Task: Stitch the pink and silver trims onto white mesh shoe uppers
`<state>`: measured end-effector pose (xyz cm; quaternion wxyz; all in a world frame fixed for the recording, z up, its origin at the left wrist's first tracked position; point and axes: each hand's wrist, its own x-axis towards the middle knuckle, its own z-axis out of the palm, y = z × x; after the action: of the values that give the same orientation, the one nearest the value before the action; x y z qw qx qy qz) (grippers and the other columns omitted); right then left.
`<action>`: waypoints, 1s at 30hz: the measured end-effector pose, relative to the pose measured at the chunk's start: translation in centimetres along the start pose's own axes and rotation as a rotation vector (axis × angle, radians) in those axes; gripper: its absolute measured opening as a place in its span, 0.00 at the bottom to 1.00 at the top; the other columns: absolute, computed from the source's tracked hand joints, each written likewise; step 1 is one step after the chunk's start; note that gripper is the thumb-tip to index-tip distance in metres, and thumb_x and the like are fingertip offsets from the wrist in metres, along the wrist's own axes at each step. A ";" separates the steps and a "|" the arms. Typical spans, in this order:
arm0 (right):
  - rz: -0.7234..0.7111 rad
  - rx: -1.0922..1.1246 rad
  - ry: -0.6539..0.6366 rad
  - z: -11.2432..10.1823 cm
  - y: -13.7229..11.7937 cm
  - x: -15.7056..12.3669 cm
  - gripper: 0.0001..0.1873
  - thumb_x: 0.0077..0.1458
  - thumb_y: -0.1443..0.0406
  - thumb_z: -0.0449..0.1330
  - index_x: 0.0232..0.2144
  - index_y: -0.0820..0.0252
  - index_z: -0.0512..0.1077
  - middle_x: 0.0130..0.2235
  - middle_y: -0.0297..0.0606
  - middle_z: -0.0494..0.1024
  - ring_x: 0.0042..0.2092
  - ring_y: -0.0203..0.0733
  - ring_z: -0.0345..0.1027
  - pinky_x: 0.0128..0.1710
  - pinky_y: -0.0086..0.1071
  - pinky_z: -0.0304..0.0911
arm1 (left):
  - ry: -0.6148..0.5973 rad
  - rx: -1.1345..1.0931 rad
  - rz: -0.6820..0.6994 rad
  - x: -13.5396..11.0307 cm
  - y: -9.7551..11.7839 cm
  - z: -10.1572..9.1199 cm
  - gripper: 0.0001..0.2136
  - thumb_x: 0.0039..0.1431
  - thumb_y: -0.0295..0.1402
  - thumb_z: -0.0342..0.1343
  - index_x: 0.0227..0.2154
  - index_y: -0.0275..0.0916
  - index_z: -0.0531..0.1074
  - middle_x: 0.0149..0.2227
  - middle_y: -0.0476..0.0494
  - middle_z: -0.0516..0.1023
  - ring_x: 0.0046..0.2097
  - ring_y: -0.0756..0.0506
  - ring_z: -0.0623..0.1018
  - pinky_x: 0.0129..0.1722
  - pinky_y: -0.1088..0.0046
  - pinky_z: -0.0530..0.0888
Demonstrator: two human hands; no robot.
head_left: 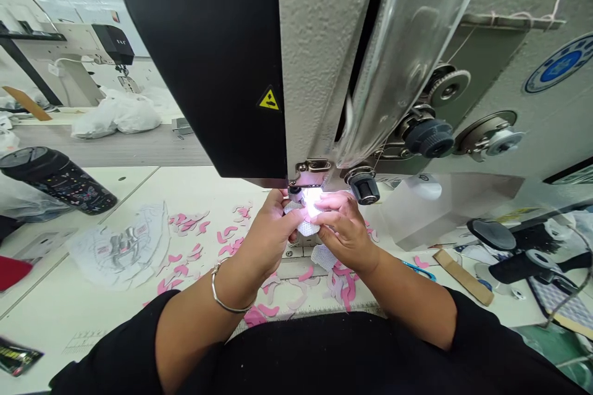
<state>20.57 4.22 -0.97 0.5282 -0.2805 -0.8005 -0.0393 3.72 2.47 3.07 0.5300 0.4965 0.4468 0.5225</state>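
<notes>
Both hands meet under the head of a grey industrial sewing machine (324, 55). My left hand (271, 228), a silver bangle on its wrist, pinches a small white mesh piece (306, 227) beside the presser foot (296, 192). From the other side my right hand (343, 225) grips the same piece with its fingers pressed together. A bright lamp lights the spot between the fingertips. Part of the piece is hidden by the fingers. More white mesh (323, 255) lies just below my right hand.
Several pink curved cut pieces (185, 222) lie scattered on the white table (55, 296). A stack of printed white pieces (120, 247) sits left, a black bottle (55, 179) further left. Blue scissors (419, 270), a wooden stick (463, 276) and black bobbin parts (523, 256) lie right.
</notes>
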 end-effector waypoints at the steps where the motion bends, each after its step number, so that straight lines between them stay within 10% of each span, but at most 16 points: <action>1: 0.000 0.001 -0.001 0.0 0.0 0.0 0.11 0.57 0.70 0.60 0.39 0.48 0.72 0.43 0.36 0.73 0.49 0.46 0.66 0.50 0.48 0.63 | 0.002 0.001 0.000 0.0 0.0 0.0 0.10 0.55 0.31 0.60 0.39 0.41 0.68 0.34 0.53 0.70 0.27 0.55 0.67 0.20 0.81 0.65; 30: 0.039 -0.056 -0.096 -0.6 0.4 0.4 0.10 0.61 0.67 0.58 0.42 0.49 0.75 0.41 0.38 0.70 0.46 0.46 0.66 0.47 0.46 0.64 | 0.026 -0.007 -0.045 0.3 -0.2 -0.3 0.08 0.55 0.32 0.60 0.36 0.41 0.67 0.30 0.55 0.69 0.22 0.56 0.66 0.19 0.80 0.64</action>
<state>21.13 4.54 -0.49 0.4817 -0.3125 -0.8179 -0.0377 3.42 2.80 2.84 0.5378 0.4775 0.4628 0.5182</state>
